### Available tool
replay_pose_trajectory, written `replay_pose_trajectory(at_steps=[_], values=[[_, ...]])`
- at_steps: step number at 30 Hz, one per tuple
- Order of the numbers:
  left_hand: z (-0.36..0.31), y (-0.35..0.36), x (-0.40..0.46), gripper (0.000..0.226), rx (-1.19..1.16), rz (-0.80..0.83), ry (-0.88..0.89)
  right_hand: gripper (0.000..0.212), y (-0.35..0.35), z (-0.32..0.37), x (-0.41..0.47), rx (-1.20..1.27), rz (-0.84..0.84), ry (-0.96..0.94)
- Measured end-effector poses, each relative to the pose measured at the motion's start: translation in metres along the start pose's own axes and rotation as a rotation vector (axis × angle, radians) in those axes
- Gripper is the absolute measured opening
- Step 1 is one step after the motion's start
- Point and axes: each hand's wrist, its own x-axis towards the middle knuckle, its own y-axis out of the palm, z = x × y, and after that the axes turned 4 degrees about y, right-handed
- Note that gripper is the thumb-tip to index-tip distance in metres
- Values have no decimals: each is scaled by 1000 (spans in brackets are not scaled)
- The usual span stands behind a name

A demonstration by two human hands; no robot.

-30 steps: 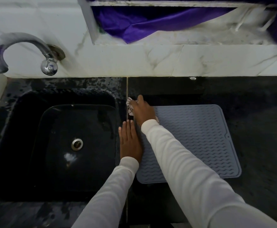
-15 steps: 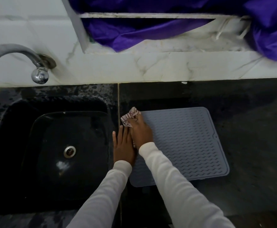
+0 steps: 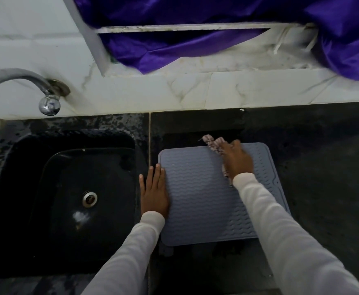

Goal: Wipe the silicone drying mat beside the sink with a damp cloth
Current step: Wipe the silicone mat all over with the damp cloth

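A grey ribbed silicone drying mat (image 3: pixel 195 199) lies on the black countertop just right of the sink. My right hand (image 3: pixel 237 160) is at the mat's far edge, right of its middle, with fingers curled over a striped pink-and-white cloth (image 3: pixel 211 143). The cloth pokes out past the fingers onto the counter, and a strip of it shows under the palm. The hand is slightly blurred. My left hand (image 3: pixel 154 194) lies flat with straight fingers on the mat's left edge, beside the sink.
A black sink (image 3: pixel 36 158) with a metal drain fills the left side. A chrome tap (image 3: pixel 21 81) juts from the white marble wall. Purple fabric (image 3: pixel 174 45) hangs over the ledge behind. Dark countertop (image 3: pixel 323 167) stretches right of the mat.
My right hand has slid the cloth from the mat's far left corner rightward along the far edge. The left hand still rests on the left edge.
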Motion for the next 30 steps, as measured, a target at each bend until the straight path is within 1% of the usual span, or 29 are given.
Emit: replay_pose_trajectory(at_steps=[1, 2, 4, 5, 7, 9, 11, 13, 15, 16, 18, 20, 22, 23, 26, 30], values=[[0, 0, -1, 61, 10, 3, 2, 45, -6, -14, 1, -4, -16, 12], [1, 1, -1, 61, 20, 6, 3, 41, -10, -30, 1, -17, -17, 46], [1, 2, -1, 61, 33, 13, -2, 27, -19, -66, 1, -24, -40, 145], [1, 2, -1, 61, 42, 18, -8, 30, -25, -81, 2, -51, -38, 183], [0, 1, -1, 61, 62, 31, -17, 31, -32, -105, 2, -70, -17, 179], [0, 0, -2, 60, 79, 37, -17, 36, -40, -109, 2, -56, -3, 186], [-1, -2, -2, 59, 86, 50, -19, 29, -48, -98, 1, 5, -15, 226], [-1, -3, -2, 58, 79, 53, -26, 25, -53, -75, -1, 111, -63, 266], [0, -5, -1, 58, 64, 50, -32, 30, -56, -40, -12, 190, -97, 174], [-1, -5, -1, 59, 55, 50, -34, 34, -53, -17, -23, 233, -98, 84], [-2, -7, -1, 59, 54, 53, -33, 38, -47, 37, -49, 316, -49, -92], [-1, -10, 0, 60, 62, 70, -42, 37, -37, 92, -80, 307, 19, -226], [0, -12, 2, 59, 105, 91, -35, 39, -24, 132, -111, 234, 109, -291], [0, -12, 3, 59, 133, 109, -32, 41, -16, 140, -123, 191, 148, -288], [1, -12, 5, 61, 164, 154, -35, 50, 0, 132, -138, 170, 166, -260], [0, -16, 4, 60, 115, 134, -45, 48, -6, 101, -130, 145, 170, -283]])
